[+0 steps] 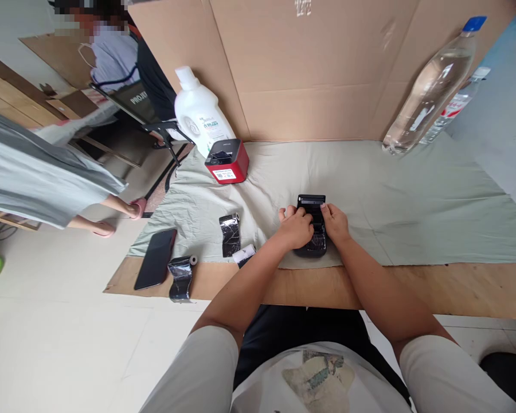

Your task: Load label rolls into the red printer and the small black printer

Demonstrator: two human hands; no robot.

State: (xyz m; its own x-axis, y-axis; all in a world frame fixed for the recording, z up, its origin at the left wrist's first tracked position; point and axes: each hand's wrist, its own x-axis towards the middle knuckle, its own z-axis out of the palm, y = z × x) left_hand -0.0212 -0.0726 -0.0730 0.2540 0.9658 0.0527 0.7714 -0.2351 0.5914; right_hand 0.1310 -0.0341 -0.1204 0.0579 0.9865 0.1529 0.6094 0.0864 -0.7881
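Observation:
A black device that looks like a portable printer lies on the cloth in front of me, its hollow inside facing up. My left hand rests over its left side with curled fingers, the thumb side reaching into the hollow. Along the right edge, my right hand grips the case, thumb on the rim. Glossy black film shows in the lower part of the device. What the left fingertips touch is partly hidden. Just left of my forearm lies a white-and-black roll, and beyond it a small roll with a black strip.
Another black roll and a smartphone lie at the left front edge. Behind stand a red-and-black box-shaped device, a white jug and two bottles. Cardboard walls the back. Other people are at left.

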